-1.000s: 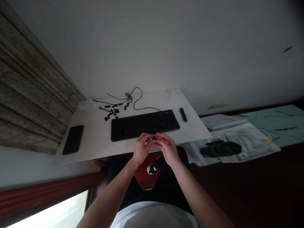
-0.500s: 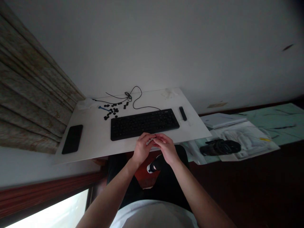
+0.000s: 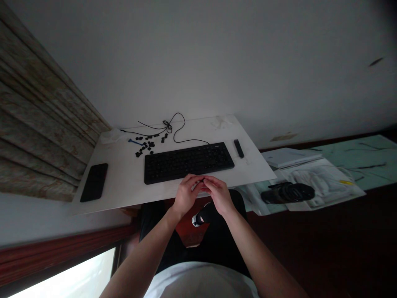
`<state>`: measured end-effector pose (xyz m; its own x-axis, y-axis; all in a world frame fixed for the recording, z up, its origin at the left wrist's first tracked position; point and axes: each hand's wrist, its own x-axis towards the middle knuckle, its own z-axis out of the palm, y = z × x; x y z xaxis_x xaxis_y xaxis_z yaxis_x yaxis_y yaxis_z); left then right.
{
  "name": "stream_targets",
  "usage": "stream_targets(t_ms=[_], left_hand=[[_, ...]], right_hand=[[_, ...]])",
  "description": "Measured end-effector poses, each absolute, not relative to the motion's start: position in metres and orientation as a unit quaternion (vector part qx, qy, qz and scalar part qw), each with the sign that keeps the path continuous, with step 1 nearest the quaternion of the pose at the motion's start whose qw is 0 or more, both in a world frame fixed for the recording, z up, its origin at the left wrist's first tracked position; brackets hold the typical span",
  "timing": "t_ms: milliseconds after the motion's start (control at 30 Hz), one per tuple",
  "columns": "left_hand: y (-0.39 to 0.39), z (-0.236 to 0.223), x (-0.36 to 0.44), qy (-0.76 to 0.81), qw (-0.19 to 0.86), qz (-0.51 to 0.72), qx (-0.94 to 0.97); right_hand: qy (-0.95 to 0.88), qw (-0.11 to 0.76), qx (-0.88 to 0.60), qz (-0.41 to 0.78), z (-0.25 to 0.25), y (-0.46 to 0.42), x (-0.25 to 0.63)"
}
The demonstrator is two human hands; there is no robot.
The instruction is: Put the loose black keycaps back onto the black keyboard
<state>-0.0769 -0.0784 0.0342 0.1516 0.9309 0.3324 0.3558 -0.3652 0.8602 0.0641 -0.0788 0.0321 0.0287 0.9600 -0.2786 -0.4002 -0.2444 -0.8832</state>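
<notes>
My left hand (image 3: 185, 193) and my right hand (image 3: 219, 194) meet fingertip to fingertip at the table's front edge. Pinched between them is a small black keycap (image 3: 202, 181), mostly covered by the fingers. Just beyond my hands lies a black keyboard (image 3: 189, 162), tilted slightly on the table, its right end farther away. Several loose black keycaps (image 3: 151, 144) are scattered past its left end, beside a thin blue tool (image 3: 134, 142).
The keyboard's cable (image 3: 185, 123) loops behind it with a tied bundle. A black phone (image 3: 94, 182) lies at the white table's (image 3: 124, 182) left, a slim black stick-like object (image 3: 238, 149) at its right. A black camera-like object (image 3: 288, 193) rests on the lower surface to the right.
The keycap showed clearly between my fingertips a second ago; my fingers have since closed around it and shifted slightly. The hands stay in the same place, and the view has moved a little.
</notes>
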Motion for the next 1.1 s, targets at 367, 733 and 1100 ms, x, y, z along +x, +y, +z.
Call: stream_targets(t_ms=[367, 733, 1100], left_hand=[[-0.071, 0.026, -0.078, 0.449, 0.257, 0.416, 0.748], [-0.047, 0.021, -0.123, 0.549, -0.019, 0.32, 0.772], [-0.038, 0.009, -0.122, 0.6, 0.004, 0.3, 0.742]], right_hand=[[-0.441, 0.401, -0.513, 0.618, 0.032, -0.065, 0.093], [-0.649, 0.272, -0.584, 0.405, 0.037, 0.02, 0.158], [-0.739, 0.113, -0.555, 0.366, 0.046, 0.052, 0.158]])
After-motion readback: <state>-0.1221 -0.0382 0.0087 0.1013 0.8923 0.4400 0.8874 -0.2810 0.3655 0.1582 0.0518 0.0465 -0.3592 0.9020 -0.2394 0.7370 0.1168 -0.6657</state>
